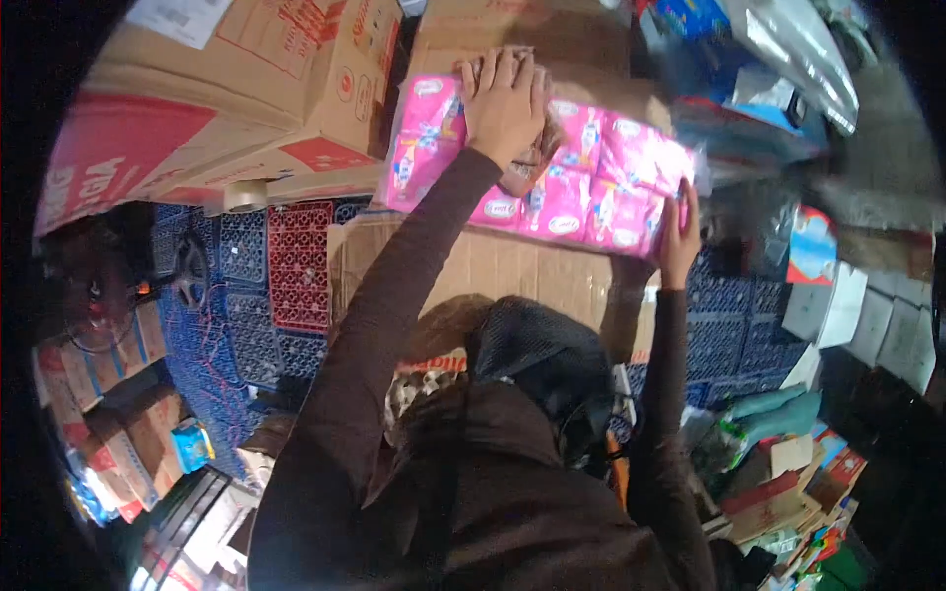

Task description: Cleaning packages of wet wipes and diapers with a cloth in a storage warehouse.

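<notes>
A wide clear-wrapped bundle of pink packets lies before me on a brown cardboard box. My left hand reaches over its left half, palm down on a brown wrapped packet. The fingers curve over the far end of that packet, and the hand hides much of it. At the bundle's near right corner is my right hand, its fingers against the pink wrapping and its palm turned to the side.
Large printed cartons stand at the left, with a tape roll by their lower edge. Blue plastic crates and a red crate lie lower down. White boxes and plastic-wrapped goods are at the right.
</notes>
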The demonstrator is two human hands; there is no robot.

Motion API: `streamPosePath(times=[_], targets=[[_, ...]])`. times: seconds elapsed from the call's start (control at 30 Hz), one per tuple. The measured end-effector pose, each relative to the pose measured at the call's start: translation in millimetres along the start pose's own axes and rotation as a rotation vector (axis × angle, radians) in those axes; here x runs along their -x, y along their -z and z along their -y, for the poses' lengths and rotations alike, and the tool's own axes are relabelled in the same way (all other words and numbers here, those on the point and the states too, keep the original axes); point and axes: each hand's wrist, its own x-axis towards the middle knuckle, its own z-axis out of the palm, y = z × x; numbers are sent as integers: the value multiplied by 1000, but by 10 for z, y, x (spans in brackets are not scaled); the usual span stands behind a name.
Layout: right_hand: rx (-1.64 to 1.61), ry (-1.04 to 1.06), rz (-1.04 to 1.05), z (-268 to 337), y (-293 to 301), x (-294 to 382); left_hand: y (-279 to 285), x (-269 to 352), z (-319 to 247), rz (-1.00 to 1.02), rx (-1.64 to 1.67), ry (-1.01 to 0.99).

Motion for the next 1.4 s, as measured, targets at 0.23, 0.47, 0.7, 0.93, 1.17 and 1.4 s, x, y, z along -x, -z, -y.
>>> streamPosePath(times=[0.23,0.47,0.7,0.93,1.17,1.4], targets=[[-70,-36,19,193,-3,-78,726,1111,-263,199,148,-274],[80,-53,-19,35,-29,111,303,518,-403,30,106,-140],[-36,-30,-6,56,-70,37,34,-68,-434,119,85,-89],[-14,-45,-20,191,-32,-18,602,934,-384,234,246,-268],[36,-40,-19,190,-8,33,534,832,-477,248,271,-342],[0,-40,-11,173,-101,62,-130,-185,-903,299,206,-261]])
